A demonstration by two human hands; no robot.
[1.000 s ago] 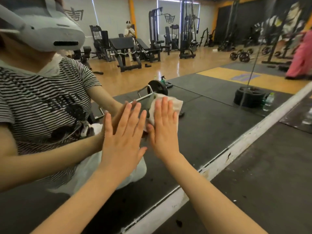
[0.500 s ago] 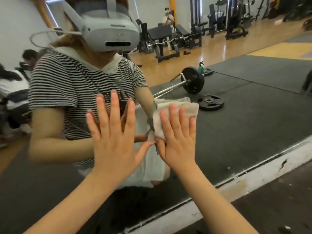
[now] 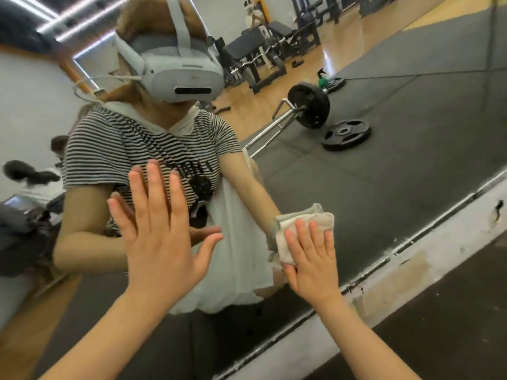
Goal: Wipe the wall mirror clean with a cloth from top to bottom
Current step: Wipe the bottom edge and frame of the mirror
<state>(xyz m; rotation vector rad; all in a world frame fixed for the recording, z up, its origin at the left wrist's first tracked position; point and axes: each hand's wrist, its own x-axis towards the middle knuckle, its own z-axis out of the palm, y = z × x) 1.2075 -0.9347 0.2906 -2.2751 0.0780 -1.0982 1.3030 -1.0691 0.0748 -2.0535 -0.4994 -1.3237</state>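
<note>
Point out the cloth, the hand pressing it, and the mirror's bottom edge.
cloth (image 3: 307,223): head view, on the bare fold above the fingers.
right hand (image 3: 312,264): head view, on the back of the hand.
mirror's bottom edge (image 3: 428,237): head view, on the strip where glass meets wall.

Only one view on my end: head cam, wide-angle, worn on the person, facing forward and slightly down, tilted. It sits very near the wall mirror (image 3: 384,187), which fills most of the frame. Both forearms enter from the near edge, left hand (image 3: 159,237) and right hand (image 3: 312,259) close to centre. The mirror's bottom edge runs diagonally from near left to far right. Floor strip (image 3: 452,325) near right.
</note>
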